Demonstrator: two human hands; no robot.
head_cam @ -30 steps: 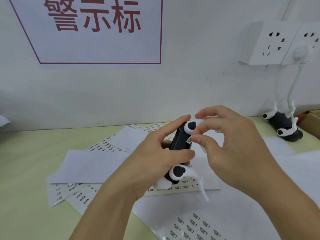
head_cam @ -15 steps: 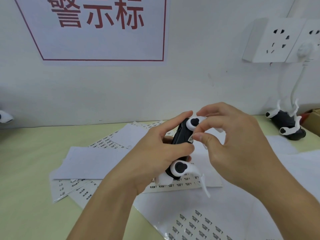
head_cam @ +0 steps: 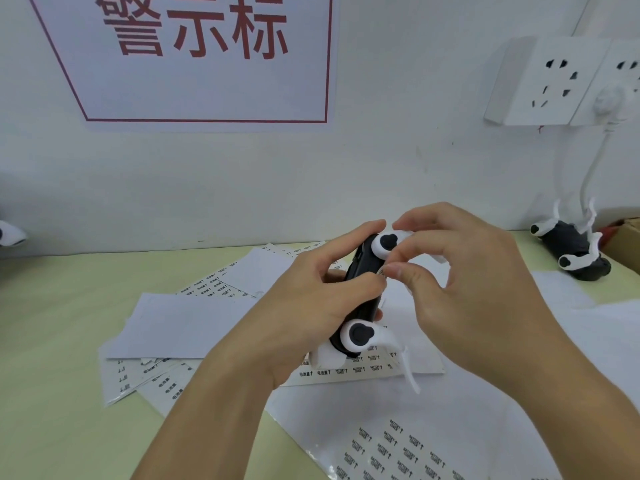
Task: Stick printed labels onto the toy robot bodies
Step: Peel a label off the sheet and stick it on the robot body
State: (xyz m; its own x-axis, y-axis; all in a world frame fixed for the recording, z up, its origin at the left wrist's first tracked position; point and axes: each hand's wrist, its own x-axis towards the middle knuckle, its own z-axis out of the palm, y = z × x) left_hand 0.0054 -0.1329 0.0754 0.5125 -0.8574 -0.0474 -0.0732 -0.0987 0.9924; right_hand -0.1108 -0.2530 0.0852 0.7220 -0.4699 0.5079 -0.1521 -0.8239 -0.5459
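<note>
Holding the toy robot body [head_cam: 360, 271] above the tabletop [head_cam: 52, 341], the left hand [head_cam: 311, 306] wraps its black shell, index finger along the top edge and thumb on the near side. The right hand [head_cam: 467, 289] meets it there: the right thumb [head_cam: 401, 271] and index fingertip are pressed together on a small printed label [head_cam: 382, 271] at the side of the body, just below the upper white wheel hub [head_cam: 386, 244]. The label is mostly hidden between the 2 thumbs, so its seating cannot be confirmed.

Change over the last second: the right grip has closed in from slightly apart to full contact with the shell, and the left thumb has moved up beside it. Judgement: the label is at the press-down stage, not yet rubbed flat.

A second white hub [head_cam: 358, 336] sits at the lower end of the body, with thin white limbs trailing below. Beneath the hands lie several label sheets [head_cam: 398, 445], some printed, some blank backing paper. 1 more toy robot [head_cam: 571, 251] lies on its back at the far right of the tabletop, near a cardboard box [head_cam: 627, 237]. On the wall are a red-lettered sign [head_cam: 207, 64] and a socket block [head_cam: 554, 81] with a plugged white cable.
</note>
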